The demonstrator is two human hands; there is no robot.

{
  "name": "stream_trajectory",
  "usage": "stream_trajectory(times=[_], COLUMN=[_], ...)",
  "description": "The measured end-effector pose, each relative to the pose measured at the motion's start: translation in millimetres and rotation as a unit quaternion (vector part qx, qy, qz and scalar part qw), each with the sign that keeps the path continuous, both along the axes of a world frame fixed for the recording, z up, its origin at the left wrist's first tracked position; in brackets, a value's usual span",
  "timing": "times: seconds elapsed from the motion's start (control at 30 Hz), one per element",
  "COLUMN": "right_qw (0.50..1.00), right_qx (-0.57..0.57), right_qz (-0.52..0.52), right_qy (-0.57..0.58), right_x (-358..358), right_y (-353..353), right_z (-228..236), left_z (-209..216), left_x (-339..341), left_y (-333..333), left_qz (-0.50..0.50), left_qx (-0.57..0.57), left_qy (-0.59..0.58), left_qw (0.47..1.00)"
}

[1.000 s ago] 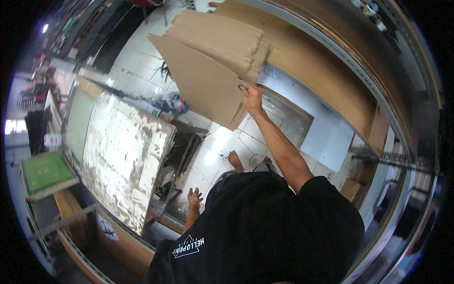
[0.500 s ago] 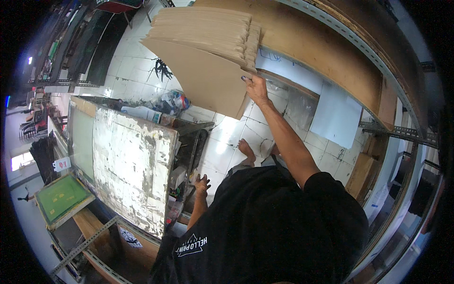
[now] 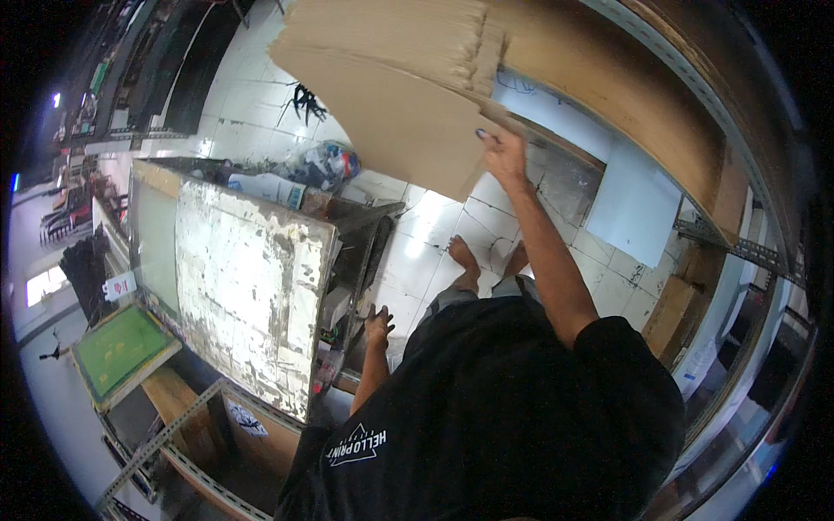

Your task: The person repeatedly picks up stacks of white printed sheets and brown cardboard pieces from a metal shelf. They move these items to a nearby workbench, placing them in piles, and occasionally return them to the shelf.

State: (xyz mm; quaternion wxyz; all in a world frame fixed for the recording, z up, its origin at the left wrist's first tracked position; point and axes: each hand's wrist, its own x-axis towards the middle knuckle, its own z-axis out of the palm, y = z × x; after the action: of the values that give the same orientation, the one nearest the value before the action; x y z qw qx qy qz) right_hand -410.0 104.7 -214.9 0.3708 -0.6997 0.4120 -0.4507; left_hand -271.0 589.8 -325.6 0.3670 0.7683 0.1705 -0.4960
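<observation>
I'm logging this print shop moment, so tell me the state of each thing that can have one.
Cardboard sheets: stacked, lifted off the floor, tilted, held at one corner.
Right hand: raised, grip closed on the cardboard's edge.
Left hand: lowered, fingers spread, holding nothing.
Worktable: top worn, paint flaking.
Green screen frame: lying flat.

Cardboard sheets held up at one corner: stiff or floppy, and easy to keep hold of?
The cardboard sheets stay flat from the right hand's edge grip, so probably stiff and light. Stacked loosely, they may slide apart.
</observation>
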Motion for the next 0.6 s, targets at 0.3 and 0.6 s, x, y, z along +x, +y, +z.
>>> stream_trajectory(times=[0.3,0.6], right_qw=[0.999,0.999], right_qx=[-0.032,0.000], right_qz=[0.004,0.010], right_qy=[0.036,0.052], right_x=[6,12], right_y=[20,0], right_z=[15,15], left_z=[2,-3], left_x=[-3,3], left_y=[-9,-9], left_qz=[0.020,0.028], left_qx=[-0.007,-0.013], left_qy=[0.017,-0.005], left_qw=[1.000,1.000])
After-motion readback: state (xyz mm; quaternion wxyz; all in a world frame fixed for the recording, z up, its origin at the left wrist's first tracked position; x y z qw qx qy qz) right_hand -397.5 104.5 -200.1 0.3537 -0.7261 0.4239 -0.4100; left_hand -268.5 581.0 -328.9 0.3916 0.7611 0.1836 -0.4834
